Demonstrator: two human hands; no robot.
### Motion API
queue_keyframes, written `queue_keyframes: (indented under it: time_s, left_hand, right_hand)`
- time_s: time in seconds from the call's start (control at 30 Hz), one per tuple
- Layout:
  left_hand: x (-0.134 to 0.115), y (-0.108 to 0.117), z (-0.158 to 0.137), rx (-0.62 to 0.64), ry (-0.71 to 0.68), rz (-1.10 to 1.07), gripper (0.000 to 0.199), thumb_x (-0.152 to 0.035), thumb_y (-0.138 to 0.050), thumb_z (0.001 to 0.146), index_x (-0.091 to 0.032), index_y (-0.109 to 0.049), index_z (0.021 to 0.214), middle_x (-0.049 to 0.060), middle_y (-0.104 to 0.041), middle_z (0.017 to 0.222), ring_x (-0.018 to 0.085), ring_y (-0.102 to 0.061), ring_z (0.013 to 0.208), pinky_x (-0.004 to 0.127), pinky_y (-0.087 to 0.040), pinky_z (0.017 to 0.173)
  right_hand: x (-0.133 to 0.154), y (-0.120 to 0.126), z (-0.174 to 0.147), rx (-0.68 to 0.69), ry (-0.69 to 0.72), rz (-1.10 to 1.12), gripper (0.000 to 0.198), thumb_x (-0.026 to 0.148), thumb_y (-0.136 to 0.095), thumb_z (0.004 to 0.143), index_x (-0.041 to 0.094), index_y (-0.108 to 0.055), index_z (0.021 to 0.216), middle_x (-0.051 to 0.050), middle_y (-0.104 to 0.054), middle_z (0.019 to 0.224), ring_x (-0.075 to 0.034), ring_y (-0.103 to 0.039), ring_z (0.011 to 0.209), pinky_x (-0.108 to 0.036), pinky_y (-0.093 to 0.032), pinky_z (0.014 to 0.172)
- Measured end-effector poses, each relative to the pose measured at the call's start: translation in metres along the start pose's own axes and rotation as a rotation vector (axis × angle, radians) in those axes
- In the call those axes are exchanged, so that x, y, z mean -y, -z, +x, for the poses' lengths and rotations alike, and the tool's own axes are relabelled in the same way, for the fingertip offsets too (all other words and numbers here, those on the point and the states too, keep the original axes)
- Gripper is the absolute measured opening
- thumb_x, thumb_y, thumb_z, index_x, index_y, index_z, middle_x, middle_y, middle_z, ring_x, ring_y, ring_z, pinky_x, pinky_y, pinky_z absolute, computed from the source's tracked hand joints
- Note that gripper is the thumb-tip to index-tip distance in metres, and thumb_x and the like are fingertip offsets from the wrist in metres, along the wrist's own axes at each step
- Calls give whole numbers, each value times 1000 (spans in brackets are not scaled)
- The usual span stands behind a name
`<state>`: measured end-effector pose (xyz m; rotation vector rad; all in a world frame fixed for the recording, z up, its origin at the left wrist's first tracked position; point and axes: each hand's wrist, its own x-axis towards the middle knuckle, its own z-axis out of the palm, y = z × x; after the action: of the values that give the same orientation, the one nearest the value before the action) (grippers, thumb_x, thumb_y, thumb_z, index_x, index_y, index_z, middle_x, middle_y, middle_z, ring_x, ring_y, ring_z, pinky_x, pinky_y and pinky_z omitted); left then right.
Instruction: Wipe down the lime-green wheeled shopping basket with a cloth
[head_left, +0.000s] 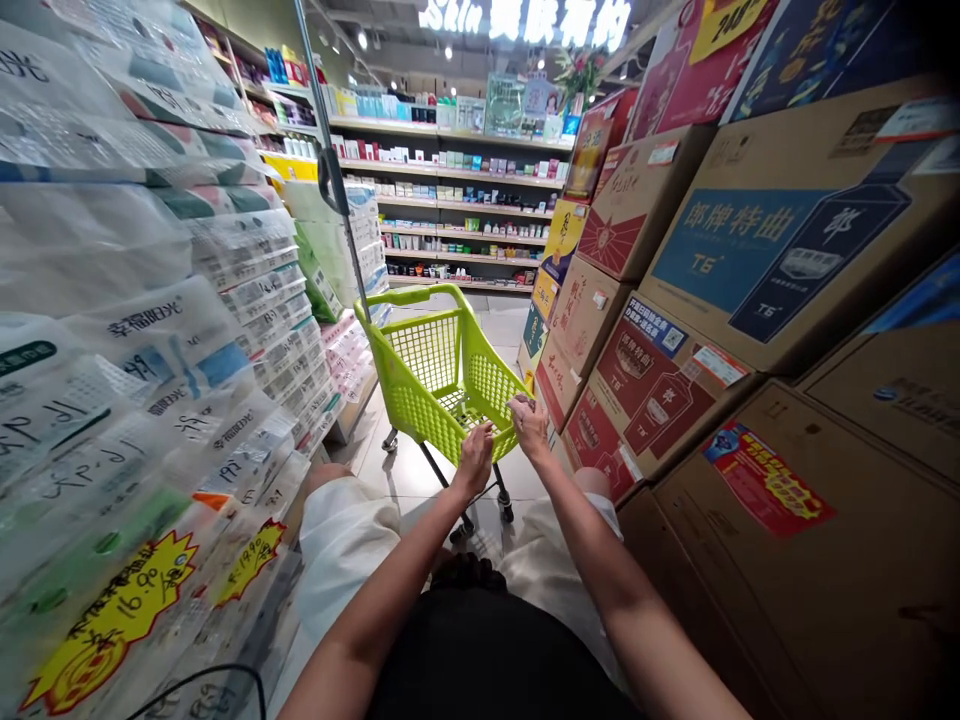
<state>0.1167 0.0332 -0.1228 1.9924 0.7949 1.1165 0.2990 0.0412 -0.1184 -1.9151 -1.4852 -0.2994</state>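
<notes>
A lime-green plastic shopping cart [411, 388] with a grid basket stands on the floor in front of my knees. My left hand [474, 464] is closed at the cart's near edge, its fingers curled over the rim. To its right, my right hand [532, 430] is closed on a small crumpled pale cloth [519, 405], held against the near right corner of the basket. Whether the cloth is a rag or a tissue is too small to tell. The fingertips of both hands are partly hidden. Through the grid, the basket floor shows dark parts beneath.
Plastic-wrapped tissue packs [172, 320] with yellow price tags are stacked close on my left. Cardboard liquor cartons [720, 240] rise on my right. A metal pole [330, 160] stands at the cart's far left corner. Shelves of small boxes [457, 190] line the back, beyond the tiled floor [495, 315].
</notes>
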Motion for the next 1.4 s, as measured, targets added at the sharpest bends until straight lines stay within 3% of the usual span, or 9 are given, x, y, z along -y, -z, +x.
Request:
queue_keyframes:
  time_s: [0.13, 0.3, 0.47, 0.63, 0.83, 1.0, 1.13, 1.3, 1.4]
  left_hand:
    - [11, 13, -6, -295, 71, -102, 53, -59, -22, 101, -23, -57, 118, 13, -65, 119, 24, -60, 116, 46, -40, 108]
    - [39, 78, 10, -552, 170, 46, 47, -59, -30, 99, -22, -56, 112, 12, -62, 116, 24, -57, 116, 45, -40, 108]
    - [54, 160, 46, -666, 162, 252, 40, -52, -34, 98, -21, -54, 113, 16, -59, 119, 27, -54, 119, 48, -40, 108]
    - [49, 216, 87, -715, 81, 483, 40, -45, -39, 97, -17, -52, 122, 19, -57, 129, 29, -50, 128, 49, -35, 114]
    - [38, 252, 128, -551, -45, 619, 59, -62, -47, 91, -14, -55, 124, 22, -55, 136, 37, -43, 137, 58, -28, 116]
    - [31, 262, 140, -138, -131, 904, 59, -69, -34, 92, -22, -62, 72, 13, -68, 84, 33, -60, 110, 57, -30, 114]
    - [13, 254, 138, 36, -78, 1051, 74, -72, -17, 93, -21, -59, 59, 13, -63, 69, 28, -63, 82, 47, -46, 91]
    - [-15, 235, 127, 89, -19, 1178, 86, -70, -7, 94, -16, -73, 78, 17, -72, 85, 30, -65, 84, 40, -44, 79]
    - [-27, 234, 128, 155, 37, 1241, 90, -70, -5, 94, -16, -77, 90, 18, -74, 95, 32, -67, 90, 38, -42, 76]
  right_hand:
    - [62, -12, 4, 79, 14, 62, 34, 29, -44, 100, 25, -69, 122, -11, -59, 119, -25, -49, 100, -39, -41, 89]
    - [123, -42, -12, 161, 14, -47, 32, 30, -49, 99, 15, -65, 123, -20, -59, 123, -29, -49, 100, -44, -41, 87]
    - [87, -45, 2, 166, 49, -77, 26, 21, -49, 99, 14, -67, 117, -18, -62, 115, -25, -51, 95, -38, -41, 83]
    - [31, -32, 30, 167, 100, 52, 19, 25, -66, 91, 17, -72, 106, -14, -65, 113, -23, -52, 94, -33, -39, 82]
    - [-14, -11, 43, 164, 76, 229, 15, 20, -64, 85, 14, -75, 95, -9, -67, 111, -18, -51, 92, -30, -36, 80]
    - [-15, -1, 44, 175, 30, 204, 23, 14, -55, 87, 14, -75, 99, -7, -67, 117, -16, -50, 91, -32, -36, 83]
    - [53, -16, 47, 211, 67, 237, 27, 13, -55, 89, 23, -74, 104, -2, -67, 121, -18, -52, 98, -30, -39, 91]
    - [178, -40, 57, 181, 169, 204, 28, 27, -50, 98, 24, -67, 120, -8, -62, 126, -23, -54, 104, -37, -44, 95]
    - [188, -42, 58, 125, 301, 216, 33, 30, -50, 99, 21, -64, 127, -11, -61, 126, -25, -54, 109, -37, -43, 98]
